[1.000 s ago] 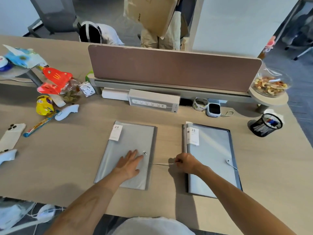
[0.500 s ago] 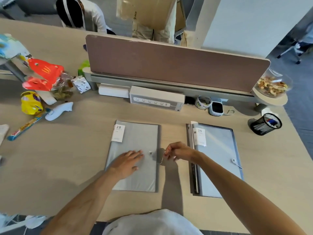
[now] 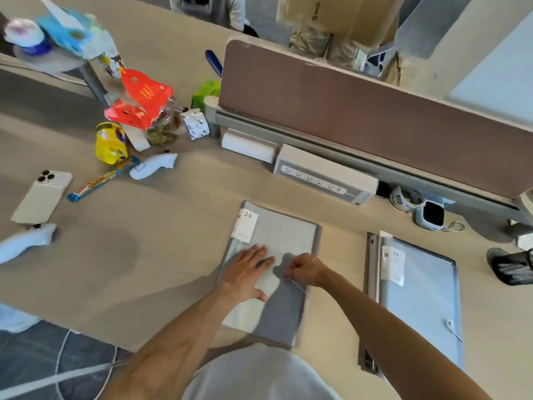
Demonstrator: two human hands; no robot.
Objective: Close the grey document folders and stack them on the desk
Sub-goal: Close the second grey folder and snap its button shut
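Two grey document folders lie flat on the wooden desk (image 3: 173, 255), each with a white "20" label. My left hand (image 3: 245, 275) presses flat on the cover of the left folder (image 3: 285, 235). Over that same folder my right hand (image 3: 305, 268) pinches its thin elastic cord (image 3: 300, 287), which trails down to the right. The button under the hands is hidden. The right folder (image 3: 424, 301) lies apart to the right, its own cord hanging loose near its lower right edge.
A brown divider panel (image 3: 360, 111) and a power strip box (image 3: 323, 174) stand behind the folders. A phone (image 3: 43, 194), snack packets, a red paper box (image 3: 138, 102) and white controllers lie at the left. A black mesh pen cup (image 3: 512, 267) is at the far right.
My right hand has drawn the cord from beside the right folder leftwards onto the left folder's cover. The left hand stays pressed on it. The head camera has swung left.
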